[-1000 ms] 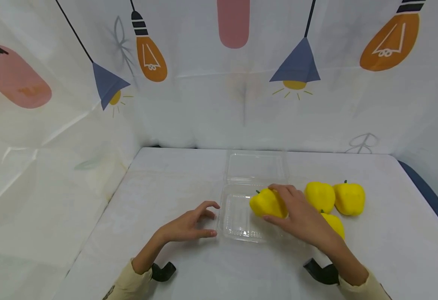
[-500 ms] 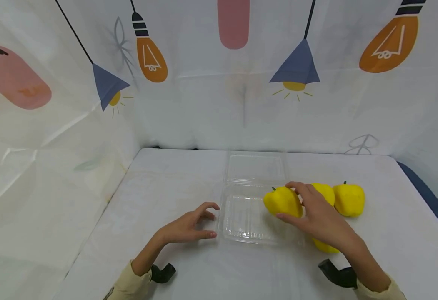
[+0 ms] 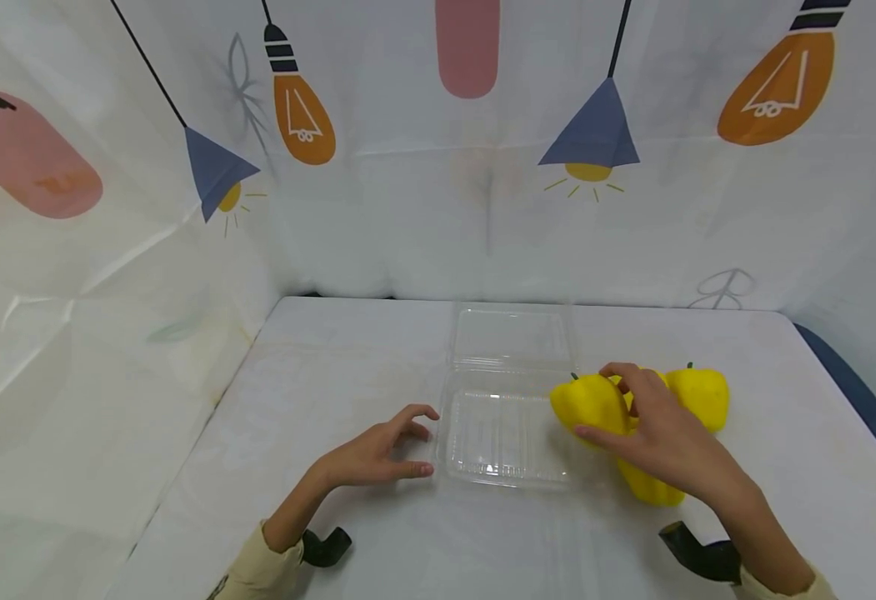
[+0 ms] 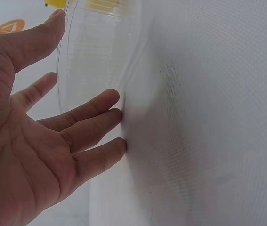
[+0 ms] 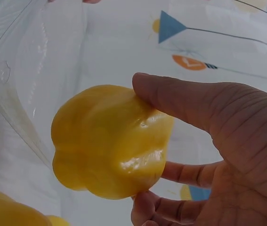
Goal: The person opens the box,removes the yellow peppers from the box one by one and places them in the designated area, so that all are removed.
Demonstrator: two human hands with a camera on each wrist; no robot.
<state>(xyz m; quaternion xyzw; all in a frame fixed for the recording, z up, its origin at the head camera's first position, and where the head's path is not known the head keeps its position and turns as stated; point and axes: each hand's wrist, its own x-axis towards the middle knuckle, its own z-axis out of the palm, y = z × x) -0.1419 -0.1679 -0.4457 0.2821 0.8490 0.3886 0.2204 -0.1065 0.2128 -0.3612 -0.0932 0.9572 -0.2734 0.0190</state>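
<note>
A yellow bell pepper with a short green stem is held in my right hand, thumb on one side and fingers on the other. In the right wrist view the same bell pepper hangs in the grip beside the clear box wall. The clear plastic clamshell box lies with its lid folded back. At the box's left edge rests my left hand, fingers spread and holding nothing. Its fingertips are by the box wall in the left wrist view.
More yellow bell peppers stand right of the box: one at the back, one nearer the front, and one mostly hidden behind my right hand. A white patterned curtain hangs behind the white table.
My right hand has carried the yellow bell pepper rightward, from over the box to its right edge, closer to the other peppers. The left hand and the box have stayed in place.
</note>
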